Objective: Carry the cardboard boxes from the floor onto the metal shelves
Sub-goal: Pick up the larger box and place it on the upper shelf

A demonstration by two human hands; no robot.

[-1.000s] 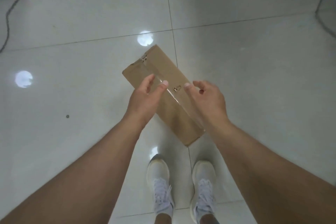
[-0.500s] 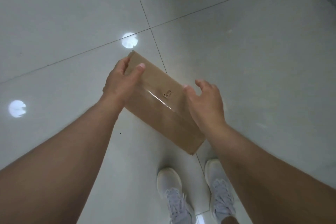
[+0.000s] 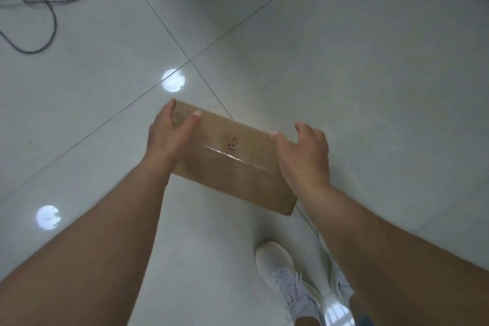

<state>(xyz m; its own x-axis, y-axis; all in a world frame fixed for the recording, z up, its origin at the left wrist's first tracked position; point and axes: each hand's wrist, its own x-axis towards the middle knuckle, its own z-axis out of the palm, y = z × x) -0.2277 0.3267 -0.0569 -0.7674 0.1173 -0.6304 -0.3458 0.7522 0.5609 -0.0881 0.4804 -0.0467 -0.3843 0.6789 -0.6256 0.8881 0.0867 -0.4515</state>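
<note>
Hands closing on a cardboard box above the tiled floor.

Far left, a dark cable (image 3: 39, 8) loops on the floor (image 3: 344, 61), well apart from the work. The left hand (image 3: 169, 135) has its grip pressed on the left end of the cardboard box (image 3: 232, 164), thumb lying on top and fingers wrapped over the far edge, likely so that end cannot slip. The box, sealed along its middle with clear tape, hangs slanted in front of the person; whether it has left the floor I cannot tell. The right hand (image 3: 304, 156) is spread at the right end, palm against it, thumb touching the top, apparently to squeeze the box between both palms. White shoes (image 3: 285, 278) stand below; no shelves are in view.
</note>
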